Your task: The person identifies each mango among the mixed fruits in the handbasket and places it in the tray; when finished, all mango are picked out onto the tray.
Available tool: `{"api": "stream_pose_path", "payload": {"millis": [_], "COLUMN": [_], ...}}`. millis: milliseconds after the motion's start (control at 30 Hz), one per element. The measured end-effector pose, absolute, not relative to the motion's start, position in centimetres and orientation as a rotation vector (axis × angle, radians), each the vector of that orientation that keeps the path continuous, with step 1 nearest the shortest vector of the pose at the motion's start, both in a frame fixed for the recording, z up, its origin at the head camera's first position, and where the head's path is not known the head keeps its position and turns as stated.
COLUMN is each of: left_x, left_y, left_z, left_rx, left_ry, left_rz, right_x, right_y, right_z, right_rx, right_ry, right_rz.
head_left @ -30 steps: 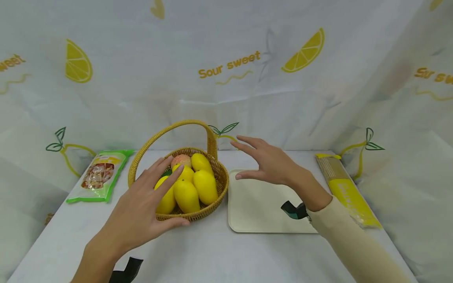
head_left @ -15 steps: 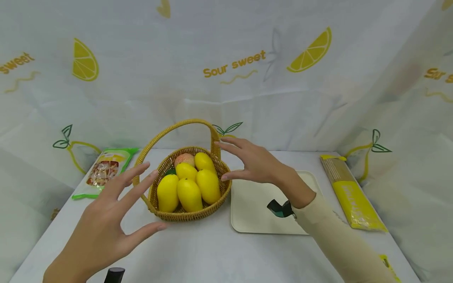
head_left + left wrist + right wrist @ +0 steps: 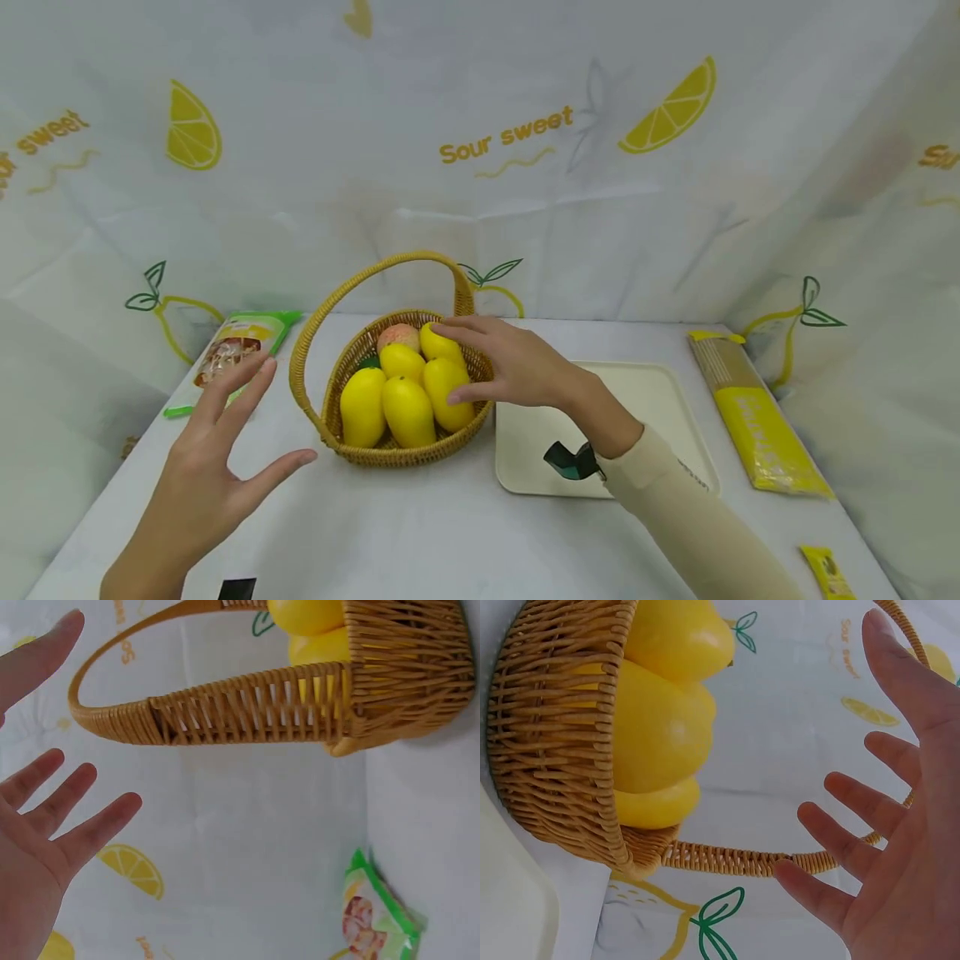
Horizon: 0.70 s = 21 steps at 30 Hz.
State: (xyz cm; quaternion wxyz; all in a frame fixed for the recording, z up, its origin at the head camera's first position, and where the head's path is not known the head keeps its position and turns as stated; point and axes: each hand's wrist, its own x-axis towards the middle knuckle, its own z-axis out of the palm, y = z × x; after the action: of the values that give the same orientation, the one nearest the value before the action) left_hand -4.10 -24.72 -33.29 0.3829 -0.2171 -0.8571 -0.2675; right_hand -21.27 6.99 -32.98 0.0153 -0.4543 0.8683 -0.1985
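Yellow oval fruits [image 3: 408, 412] in a brown wicker basket [image 3: 397, 458]
Its sides presumably stop them rolling across the white desk [image 3: 420, 533]; right hand [image 3: 513, 364] above, left hand [image 3: 204, 475] aside, both empty, fingers [image 3: 247, 399] spread wide.

I've got a white table [image 3: 420, 533] on the feed. Wicker basket [image 3: 405, 457] upright, left of centre, toward the far edge. Cream tray [image 3: 525, 450] flat just beside it, on the right-edge side; can't tell if touching. Green-edged bag [image 3: 232, 343] at far-left corner. Long yellow packet [image 3: 759, 417] along right edge, small yellow packet [image 3: 827, 572] toward near-right corner.
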Motion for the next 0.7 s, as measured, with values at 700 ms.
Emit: {"api": "stream_pose_path", "payload": {"millis": [700], "left_x": [-5.0], "left_y": [-25.9], "left_z": [-37.4], "left_rx": [-0.446], "left_ry": [-2.324], "left_rz": [-0.91], "right_x": [-21.7], "right_y": [4.3], "right_z": [-34.7], "right_rx": [-1.418], "right_ry": [2.535], "right_rz": [-0.657]}}
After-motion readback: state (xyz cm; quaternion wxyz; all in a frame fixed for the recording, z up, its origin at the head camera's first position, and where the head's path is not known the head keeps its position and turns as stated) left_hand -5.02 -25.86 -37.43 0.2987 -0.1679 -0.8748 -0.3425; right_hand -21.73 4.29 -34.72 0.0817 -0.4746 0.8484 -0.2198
